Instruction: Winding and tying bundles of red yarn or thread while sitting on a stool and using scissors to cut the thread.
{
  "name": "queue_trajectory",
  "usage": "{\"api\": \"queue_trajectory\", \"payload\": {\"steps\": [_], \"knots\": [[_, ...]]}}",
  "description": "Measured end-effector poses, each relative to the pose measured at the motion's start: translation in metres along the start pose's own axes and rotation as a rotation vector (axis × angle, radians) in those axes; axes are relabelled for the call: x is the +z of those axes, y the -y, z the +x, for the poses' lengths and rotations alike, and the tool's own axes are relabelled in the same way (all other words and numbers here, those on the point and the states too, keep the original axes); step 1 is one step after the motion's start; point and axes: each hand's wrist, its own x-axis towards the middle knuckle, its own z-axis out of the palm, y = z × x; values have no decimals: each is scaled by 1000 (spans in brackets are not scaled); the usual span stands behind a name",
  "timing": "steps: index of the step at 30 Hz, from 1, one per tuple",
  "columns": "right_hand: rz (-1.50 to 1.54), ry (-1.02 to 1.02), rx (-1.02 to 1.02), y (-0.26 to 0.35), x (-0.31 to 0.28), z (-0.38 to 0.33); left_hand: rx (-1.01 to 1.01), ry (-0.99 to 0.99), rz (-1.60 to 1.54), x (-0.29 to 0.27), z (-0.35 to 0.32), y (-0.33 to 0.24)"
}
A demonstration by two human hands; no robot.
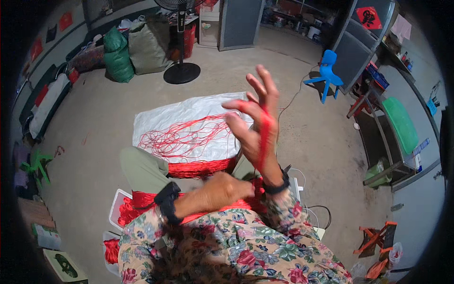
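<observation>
My right hand [259, 120] is raised over my lap, middle fingers up, index and thumb bent to the left. A band of red cord [264, 149] crosses its index finger and runs down over the hand to the wrist. My left hand [220, 188] is closed in a fist lower down, thumb side toward the right wrist; what it grips is hidden and smeared by motion. Bundled red cord [198, 169] lies across my legs, with more beneath the left hand. Loose red strands spread over a white sheet [201, 106] on the floor ahead.
White tubs [115, 208] of red cord stand at my left. Farther off are a black fan [182, 73], stuffed sacks [149, 47] and a blue chair [327, 73]. A bench with a green cover [399, 125] and an orange folding stool [376, 239] are at right. Cables lie beside me.
</observation>
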Motion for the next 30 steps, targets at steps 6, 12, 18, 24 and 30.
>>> {"api": "queue_trajectory", "payload": {"steps": [6, 12, 18, 24, 30], "knots": [[-307, 286, -102, -2, 10, -36, -66, -70, 311, -137, 20, -44], [273, 397, 83, 87, -6, -32, -362, -420, -178, -169, 31, 15], [621, 8, 132, 47, 3, 3, -146, -139, -142, -28, -7, 13], [-418, 179, -125, -24, 23, -21, 56, 203, 98, -113, 23, -70], [210, 293, -9, 86, 10, -32, -272, -335, 92, -192, 20, -5]]}}
